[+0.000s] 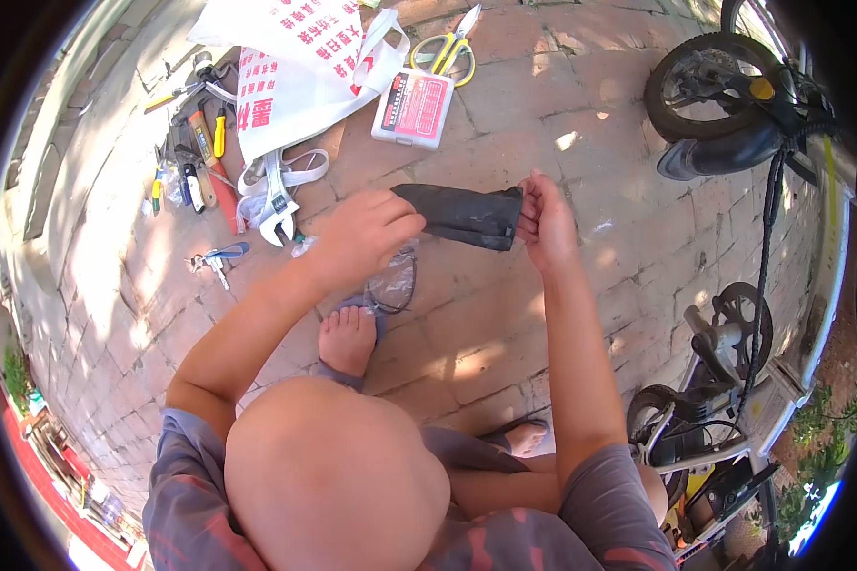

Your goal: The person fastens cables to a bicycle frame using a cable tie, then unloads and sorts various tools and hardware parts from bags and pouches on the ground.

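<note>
Stretched between my two hands is a long, limp black pouch (467, 217), held above the brick paving. My left hand (376, 228) is closed at its left end, where the fingers cover part of it. At the wider right end, my right hand (546, 221) grips the edge, with some fingers behind it or possibly inside it; I cannot tell which. Beneath my left hand lies a clear plastic bag (392, 278) beside my foot. An adjustable wrench (278, 205) rests on the ground left of my left hand.
A white printed bag (295, 71), yellow-handled scissors (445, 52) and a white-and-red box (413, 108) lie ahead. Several hand tools, including a yellow screwdriver (220, 133), are at left, with keys (217, 262) nearer. A bicycle with a black wheel (700, 86) lies at right.
</note>
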A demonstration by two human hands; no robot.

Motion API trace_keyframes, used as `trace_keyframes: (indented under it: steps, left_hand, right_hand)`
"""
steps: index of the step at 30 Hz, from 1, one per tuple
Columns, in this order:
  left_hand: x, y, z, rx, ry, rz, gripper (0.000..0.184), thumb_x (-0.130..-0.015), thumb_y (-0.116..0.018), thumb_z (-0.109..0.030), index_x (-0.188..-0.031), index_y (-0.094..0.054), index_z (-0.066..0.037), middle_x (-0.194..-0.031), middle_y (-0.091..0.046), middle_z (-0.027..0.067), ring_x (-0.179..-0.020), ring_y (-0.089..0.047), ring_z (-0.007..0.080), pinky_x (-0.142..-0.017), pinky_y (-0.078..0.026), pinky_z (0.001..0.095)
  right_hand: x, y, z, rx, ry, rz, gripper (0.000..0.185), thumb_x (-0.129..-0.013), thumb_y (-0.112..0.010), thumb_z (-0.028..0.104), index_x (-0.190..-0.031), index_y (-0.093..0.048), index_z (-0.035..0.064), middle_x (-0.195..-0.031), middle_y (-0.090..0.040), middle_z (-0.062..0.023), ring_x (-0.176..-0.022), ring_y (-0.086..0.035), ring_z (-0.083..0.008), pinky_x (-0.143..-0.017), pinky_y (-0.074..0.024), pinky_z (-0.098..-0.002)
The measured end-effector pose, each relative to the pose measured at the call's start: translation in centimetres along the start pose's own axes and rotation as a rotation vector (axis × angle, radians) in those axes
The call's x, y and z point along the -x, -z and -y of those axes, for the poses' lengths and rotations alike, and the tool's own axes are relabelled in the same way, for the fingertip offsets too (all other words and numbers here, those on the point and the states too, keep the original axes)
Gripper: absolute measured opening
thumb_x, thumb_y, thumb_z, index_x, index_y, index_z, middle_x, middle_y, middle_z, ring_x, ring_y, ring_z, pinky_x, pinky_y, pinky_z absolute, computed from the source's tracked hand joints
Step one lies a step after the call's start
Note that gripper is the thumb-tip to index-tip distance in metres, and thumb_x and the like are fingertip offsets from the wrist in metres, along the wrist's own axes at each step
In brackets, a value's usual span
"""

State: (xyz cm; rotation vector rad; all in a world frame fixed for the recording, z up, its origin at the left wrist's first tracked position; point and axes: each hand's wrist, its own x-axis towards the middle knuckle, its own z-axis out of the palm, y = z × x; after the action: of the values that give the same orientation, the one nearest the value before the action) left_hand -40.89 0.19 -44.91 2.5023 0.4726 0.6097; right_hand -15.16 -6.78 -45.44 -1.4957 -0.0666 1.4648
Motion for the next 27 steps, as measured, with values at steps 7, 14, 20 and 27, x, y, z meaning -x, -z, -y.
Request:
trace_keyframes:
  steps: [7,14,20,27]
  left_hand:
    - [7.2,-4.9,-1.0,-0.007,0.142,0.153,0.019,-0.071,-0.067,-0.007,-0.089,-0.062,-0.006,-0.093,-0.058,0.0072,-0.093,-0.055,0.0264,-0.084,-0.043,0.0395]
    - [7.6,-9.1,-5.1,0.110,0.156,0.217,0.021,-0.071,-0.070,-0.015,-0.090,-0.064,-0.008,-0.087,-0.055,0.0064,-0.086,-0.052,0.0244,-0.078,-0.041,0.0354]
    - [6.6,-11.1,-6.1,-0.082,0.186,0.400,0.029,-0.069,-0.071,-0.018,-0.093,-0.062,-0.005,-0.092,-0.055,0.0080,-0.093,-0.051,0.0249,-0.084,-0.038,0.0371]
    - [8.3,-7.6,-3.4,-0.294,0.228,0.133,0.016,-0.070,-0.063,-0.009,-0.085,-0.062,-0.007,-0.091,-0.055,0.0071,-0.098,-0.054,0.0247,-0.100,-0.036,0.0439]
  right_hand:
    - [0.9,2.3,-2.7,0.959,0.147,0.057,0.026,-0.086,-0.066,0.027,-0.075,-0.061,0.0031,-0.064,-0.052,0.0027,-0.060,-0.045,-0.0072,-0.055,-0.0358,-0.0254]
    - [1.9,4.6,-8.9,1.185,-0.041,0.283,0.016,-0.079,-0.065,0.018,-0.081,-0.067,0.0022,-0.070,-0.062,-0.0044,-0.068,-0.055,-0.0113,-0.063,-0.0441,-0.0286]
    - [3.9,4.0,-12.2,1.159,0.024,0.296,0.020,-0.079,-0.066,0.024,-0.086,-0.069,0.0061,-0.080,-0.068,-0.0139,-0.078,-0.066,-0.0275,-0.070,-0.0502,-0.0369]
    - [5.6,0.0,-13.3,1.273,0.311,0.106,0.019,-0.080,-0.066,0.025,-0.091,-0.065,0.0089,-0.081,-0.068,-0.0123,-0.078,-0.066,-0.0308,-0.069,-0.0503,-0.0411]
